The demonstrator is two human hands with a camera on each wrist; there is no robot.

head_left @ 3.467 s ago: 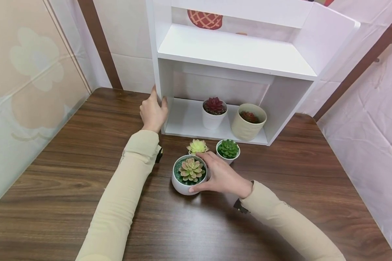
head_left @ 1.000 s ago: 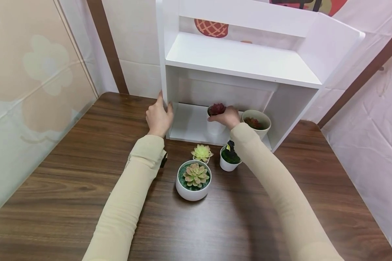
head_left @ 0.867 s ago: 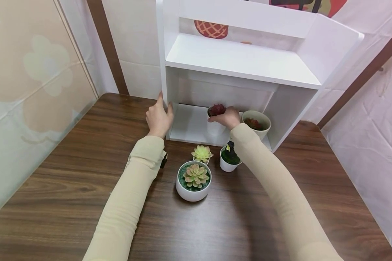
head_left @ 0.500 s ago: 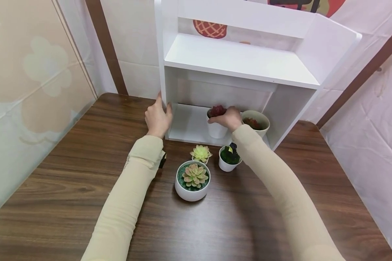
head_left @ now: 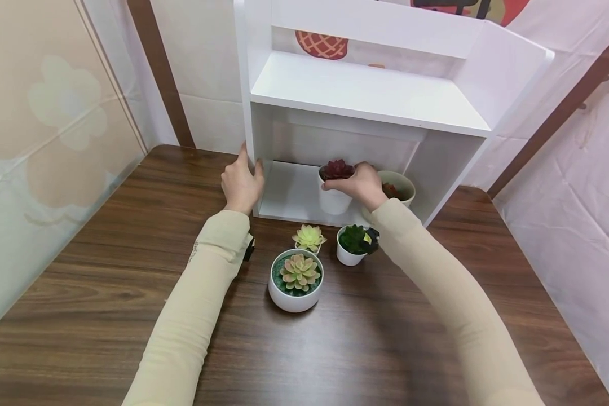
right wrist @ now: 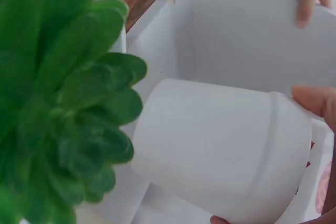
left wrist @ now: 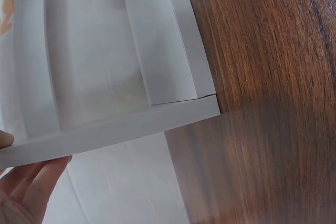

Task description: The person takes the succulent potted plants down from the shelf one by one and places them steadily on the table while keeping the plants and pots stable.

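My left hand [head_left: 242, 181] grips the left side panel of the white shelf unit [head_left: 370, 111], thumb inside and fingers along the outer face. In the left wrist view its fingers [left wrist: 39, 187] lie behind the panel. My right hand [head_left: 361, 185] holds a white pot [head_left: 333, 197] with a dark red succulent [head_left: 337, 168], on the lower shelf. Its thumb is near the rim at the front; the other fingers go round the far side, partly hidden. In the right wrist view this white pot [right wrist: 220, 145] fills the middle, fingertips right at its rim.
A cream pot [head_left: 401, 186] with a reddish plant stands right of the hand. On the wooden table [head_left: 294, 355] before the shelf are a yellow-green succulent [head_left: 309, 238], a green succulent pot [head_left: 351, 256] under my right wrist, and a white bowl pot [head_left: 294, 301].
My right hand has left the white bowl pot for the red succulent's pot, which now sits slightly nearer the shelf's front edge. My left hand has stayed on the side panel.
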